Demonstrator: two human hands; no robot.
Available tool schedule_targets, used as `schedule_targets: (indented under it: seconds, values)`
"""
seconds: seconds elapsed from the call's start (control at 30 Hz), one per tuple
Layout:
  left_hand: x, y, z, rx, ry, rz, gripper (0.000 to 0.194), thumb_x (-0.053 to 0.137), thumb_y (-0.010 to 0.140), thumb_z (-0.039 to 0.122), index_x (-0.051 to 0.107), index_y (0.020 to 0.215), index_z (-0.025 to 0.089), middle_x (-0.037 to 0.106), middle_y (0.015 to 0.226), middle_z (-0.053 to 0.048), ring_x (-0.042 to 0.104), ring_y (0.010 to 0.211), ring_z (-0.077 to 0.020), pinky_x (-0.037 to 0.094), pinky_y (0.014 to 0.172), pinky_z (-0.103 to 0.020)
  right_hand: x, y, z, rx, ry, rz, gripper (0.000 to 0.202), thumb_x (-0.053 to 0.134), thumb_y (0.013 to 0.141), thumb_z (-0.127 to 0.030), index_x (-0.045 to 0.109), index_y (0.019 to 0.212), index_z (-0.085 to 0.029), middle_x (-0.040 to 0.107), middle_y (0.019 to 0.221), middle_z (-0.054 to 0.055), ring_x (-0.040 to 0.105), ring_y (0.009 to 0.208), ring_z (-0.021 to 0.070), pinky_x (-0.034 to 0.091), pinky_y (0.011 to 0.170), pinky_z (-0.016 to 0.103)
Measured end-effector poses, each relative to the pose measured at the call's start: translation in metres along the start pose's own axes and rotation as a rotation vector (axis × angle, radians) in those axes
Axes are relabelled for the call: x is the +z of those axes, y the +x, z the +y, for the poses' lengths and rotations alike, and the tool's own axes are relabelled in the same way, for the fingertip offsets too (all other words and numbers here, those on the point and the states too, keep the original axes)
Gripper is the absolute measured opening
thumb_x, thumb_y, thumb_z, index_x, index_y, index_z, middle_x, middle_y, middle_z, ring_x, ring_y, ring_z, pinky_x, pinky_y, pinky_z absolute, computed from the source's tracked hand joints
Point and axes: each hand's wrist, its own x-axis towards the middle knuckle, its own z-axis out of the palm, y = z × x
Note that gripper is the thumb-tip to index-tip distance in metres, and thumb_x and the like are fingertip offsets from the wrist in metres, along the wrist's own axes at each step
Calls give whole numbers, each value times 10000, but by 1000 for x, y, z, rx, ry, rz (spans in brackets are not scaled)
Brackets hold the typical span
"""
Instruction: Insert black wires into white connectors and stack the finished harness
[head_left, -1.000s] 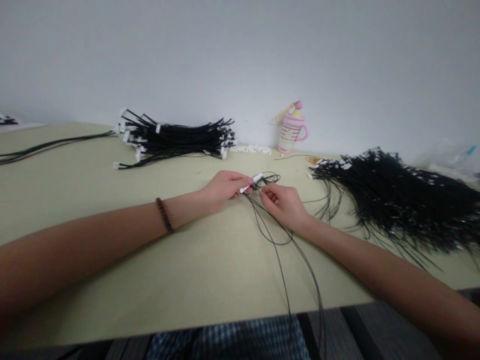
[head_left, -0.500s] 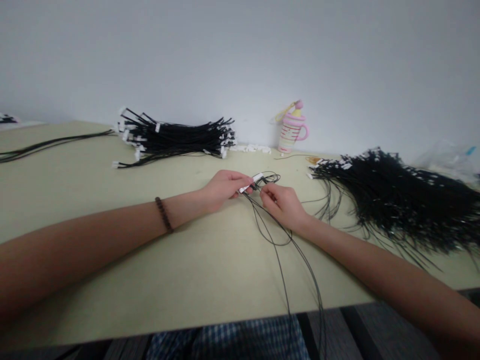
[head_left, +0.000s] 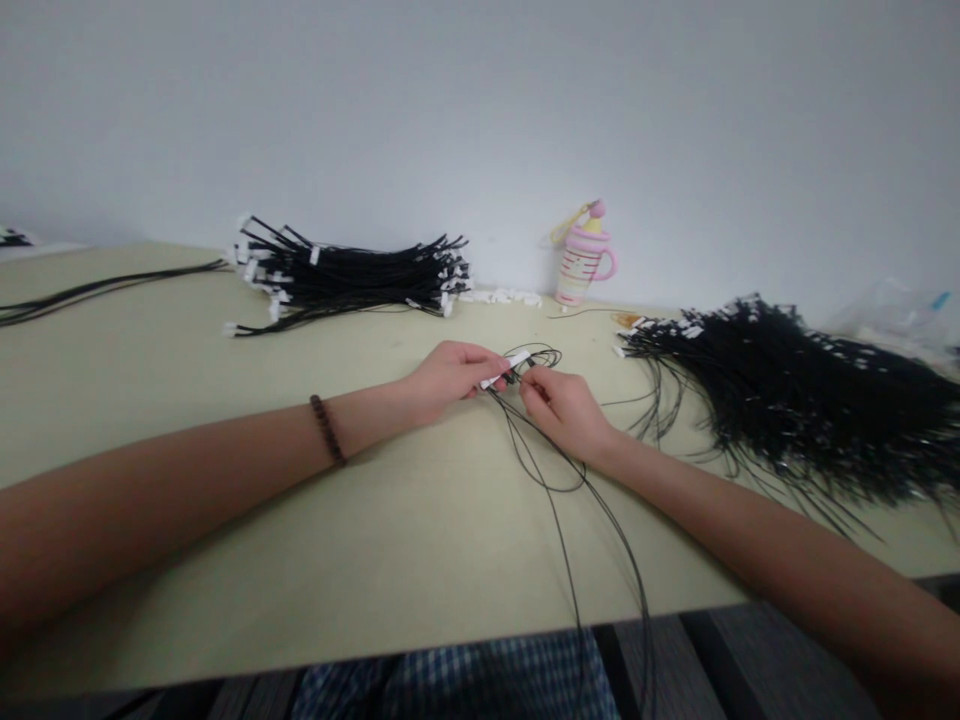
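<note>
Pale table (head_left: 337, 560), plain wall behind. Beyond the left hand (head_left: 450, 378) and to its left, a thick bundle of black cables (head_left: 360, 280) lies lengthwise, white ends showing at both sides. More black strands (head_left: 112, 283) run from near it toward the far left. Straight beyond the gap between the hands: a loose row of small white pieces (head_left: 501, 297), and just right of it a pink-and-white mug (head_left: 577, 268), upright, with handle and yellow strap. Right of the right hand (head_left: 568, 408), a large heap of black wires (head_left: 825, 400); stray strands reach from it toward the wrist. Clear plastic bag (head_left: 892, 310) behind the heap.

In the way: thin black wires (head_left: 628, 550) loop close about both sets of fingertips, pass by the right hand and trail over the near table edge. They partly mask the work there.

White strip (head_left: 517, 360) sits at the left fingertips, slanted, its far end jutting past the thumb toward the right hand. Left hand gripping it, thumb on top. Right hand just beside, fingers curled in and tips drawn together next to the wires; cannot tell whether a strand is pinched. Beaded bracelet (head_left: 328, 430) on the left wrist.
</note>
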Motion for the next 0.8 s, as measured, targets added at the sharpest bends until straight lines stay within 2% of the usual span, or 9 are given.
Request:
schedule_targets:
  seconds: [0.6,0.8]
  values:
    - [2,-3,0,30,46,2,283,602,701,387,683,803,136,651,719,-60,487,592,-109,299,504,-223,-1,-1,-2,-19,-58,6,151,390,815,-206,476,700,-160,505,602,0,417,519,96,278,520,206]
    - [3,-5,2,19,64,10,272,596,712,368,684,799,126,651,703,-56,438,530,-86,278,485,-223,1,0,0,-30,-82,8,151,387,818,-216,473,705,-164,502,610,3,424,540,102,276,530,209]
